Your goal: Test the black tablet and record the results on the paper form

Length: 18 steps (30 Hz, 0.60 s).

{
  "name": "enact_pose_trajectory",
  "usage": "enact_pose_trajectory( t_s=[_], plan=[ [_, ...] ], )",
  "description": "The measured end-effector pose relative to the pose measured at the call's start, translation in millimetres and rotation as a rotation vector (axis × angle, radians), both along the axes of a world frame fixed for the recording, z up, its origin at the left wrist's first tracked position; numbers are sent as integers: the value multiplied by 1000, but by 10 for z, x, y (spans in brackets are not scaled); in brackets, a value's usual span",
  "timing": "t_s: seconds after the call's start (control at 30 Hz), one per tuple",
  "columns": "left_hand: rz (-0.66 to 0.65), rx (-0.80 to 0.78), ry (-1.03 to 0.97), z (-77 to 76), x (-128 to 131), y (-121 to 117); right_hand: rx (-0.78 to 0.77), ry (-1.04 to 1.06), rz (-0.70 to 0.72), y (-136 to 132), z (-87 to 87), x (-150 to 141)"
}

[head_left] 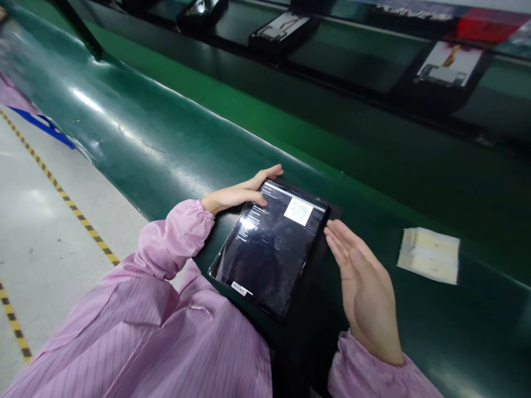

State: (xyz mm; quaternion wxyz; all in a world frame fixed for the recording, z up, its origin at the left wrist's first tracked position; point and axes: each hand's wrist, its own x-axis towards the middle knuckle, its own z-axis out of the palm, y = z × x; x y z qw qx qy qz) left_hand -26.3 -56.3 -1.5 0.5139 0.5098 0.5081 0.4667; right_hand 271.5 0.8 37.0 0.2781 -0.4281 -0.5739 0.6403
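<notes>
A black tablet (269,249) with a lit screen is in front of me, over the green bench mat. Its screen shows lines of white text and a square code near the top right; a small white label sits at the lower edge, and clear film shows along the left side. My left hand (249,190) grips the upper left corner, thumb on the face and fingers around the top edge. Beside the right edge is my right hand (360,276), fingers stretched out together, fingertips at or touching the tablet's side.
A folded cream-white pad (430,255) lies on the bench mat (166,149) to the right. Behind, on a dark line, stand several black trays with opened devices (450,66). A dark post (78,27) rises at upper left. Yellow-black tape (62,190) marks the floor.
</notes>
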Motion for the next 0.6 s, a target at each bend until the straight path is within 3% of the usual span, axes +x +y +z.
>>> enact_pose_trajectory(
  t_s=[0.07, 0.13, 0.23, 0.3, 0.37, 0.53, 0.6],
  plan=[
    [9, 13, -24, -26, -3, -3, 173, -76, 26, -50, -34, -28],
    [12, 19, -43, -40, -9, -5, 472, -158, 85, -119, -58, -89],
    [9, 22, -52, -48, -18, -5, 895, -244, 327, -228, -80, -199],
    [9, 24, -56, -48, -20, -2, 1004, -291, 499, -270, -92, -236],
    [10, 27, -60, -47, -17, 2, 983, -300, 539, -268, -107, -223],
    [10, 26, -58, -29, -9, 1, 666, -199, 235, -128, -211, -83],
    [8, 20, -49, -9, -4, -11, 620, -205, 208, -72, -284, -46]
  ],
)
